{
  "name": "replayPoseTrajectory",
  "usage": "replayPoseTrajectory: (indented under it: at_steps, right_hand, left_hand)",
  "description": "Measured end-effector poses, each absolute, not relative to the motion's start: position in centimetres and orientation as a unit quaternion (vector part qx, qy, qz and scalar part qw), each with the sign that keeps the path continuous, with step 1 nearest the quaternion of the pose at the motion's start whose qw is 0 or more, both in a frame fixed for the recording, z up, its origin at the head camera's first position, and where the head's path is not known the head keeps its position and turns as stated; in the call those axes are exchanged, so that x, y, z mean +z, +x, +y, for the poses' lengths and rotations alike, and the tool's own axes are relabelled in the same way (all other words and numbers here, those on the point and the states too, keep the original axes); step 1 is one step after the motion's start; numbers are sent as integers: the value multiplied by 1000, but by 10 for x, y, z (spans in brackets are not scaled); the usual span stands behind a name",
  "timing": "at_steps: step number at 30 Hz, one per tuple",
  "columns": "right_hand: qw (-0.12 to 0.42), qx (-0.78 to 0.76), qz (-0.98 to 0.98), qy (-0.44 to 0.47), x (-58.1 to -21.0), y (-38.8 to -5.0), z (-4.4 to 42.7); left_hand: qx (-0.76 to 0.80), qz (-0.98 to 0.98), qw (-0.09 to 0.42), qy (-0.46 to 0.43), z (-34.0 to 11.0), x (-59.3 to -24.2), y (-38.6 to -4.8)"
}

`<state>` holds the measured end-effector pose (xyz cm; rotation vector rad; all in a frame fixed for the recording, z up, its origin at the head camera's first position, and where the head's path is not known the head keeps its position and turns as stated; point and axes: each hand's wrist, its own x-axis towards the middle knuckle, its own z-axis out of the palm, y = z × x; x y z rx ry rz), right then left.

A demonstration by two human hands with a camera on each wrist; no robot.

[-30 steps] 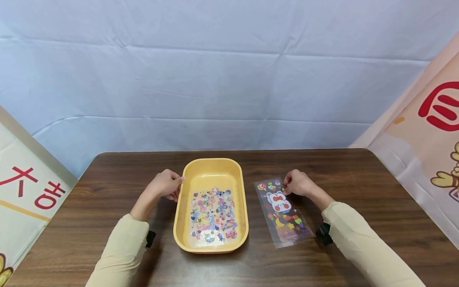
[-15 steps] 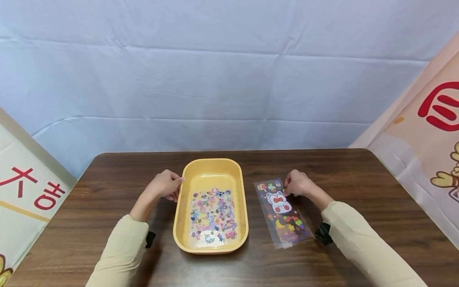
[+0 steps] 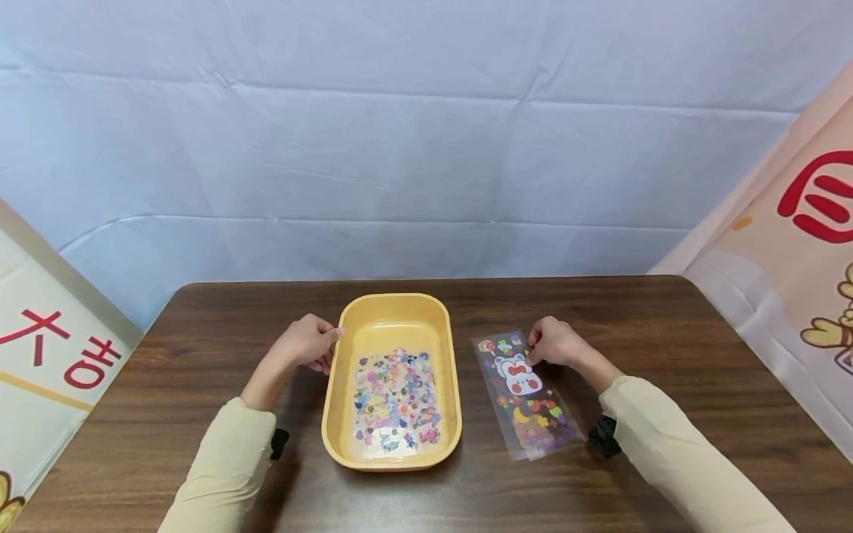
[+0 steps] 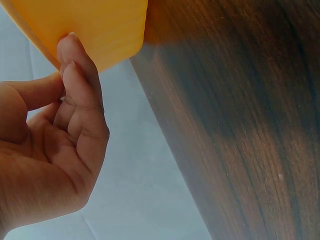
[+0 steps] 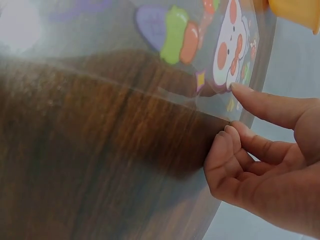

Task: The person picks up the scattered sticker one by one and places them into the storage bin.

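A yellow rectangular tray (image 3: 393, 323) stands on the table, left of the head view's lower middle. My left hand (image 3: 308, 345) pinches its left rim, thumb over the top and fingers against the outer wall (image 4: 112, 30). Inside the tray lies a clear sheet of small colourful stickers (image 3: 398, 403). To the tray's right, a transparent sticker sheet (image 3: 523, 385) with a white bunny face lies slightly slanted. Its right edge is between the thumb and fingers of my right hand (image 3: 554, 342). In the right wrist view the thumb rests on the sheet and the curled fingers are at its edge.
The dark wooden table (image 3: 666, 355) has rounded far corners. Behind it hangs a pale cloth backdrop (image 3: 400, 163). Printed banners stand at the left (image 3: 53, 400) and right (image 3: 800, 296). Each wrist carries a black device, the right one (image 3: 603, 437) close to the sheet.
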<state>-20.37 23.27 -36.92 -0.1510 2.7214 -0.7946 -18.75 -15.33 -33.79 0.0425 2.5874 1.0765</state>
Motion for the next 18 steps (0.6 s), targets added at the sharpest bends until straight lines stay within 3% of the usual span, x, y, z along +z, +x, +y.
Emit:
replayPoseTrajectory:
  at_steps: [18]
  right_hand:
    - [155, -269, 950, -28, -368, -201, 225]
  left_hand:
    - [377, 912, 160, 16, -153, -337, -186]
